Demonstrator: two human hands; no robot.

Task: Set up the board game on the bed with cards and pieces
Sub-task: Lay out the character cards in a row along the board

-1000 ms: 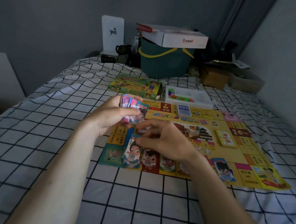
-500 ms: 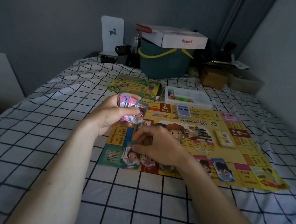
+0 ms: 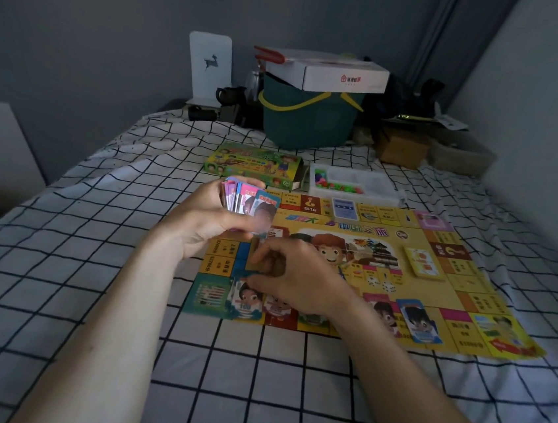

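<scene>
Dim room, grey wall [image 3: 82, 35], checked bed sheet [image 3: 253, 381], grey curtain [image 3: 460, 41]

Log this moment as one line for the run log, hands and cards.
left hand: holds card stack | right hand: pinches one card over board | dice: on board

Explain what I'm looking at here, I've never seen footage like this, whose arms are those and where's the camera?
There is no machine: a person wears a camera on their head, looking forward and down, so the arms are their own. The left hand grips a fanned stack of cards. The right hand pinches one card low over the board, which lies on the checked bed. On the board lie more cards along its near edge, two dice and a small yellow deck. Behind it sit the game box and a white tray of coloured pieces.
</scene>
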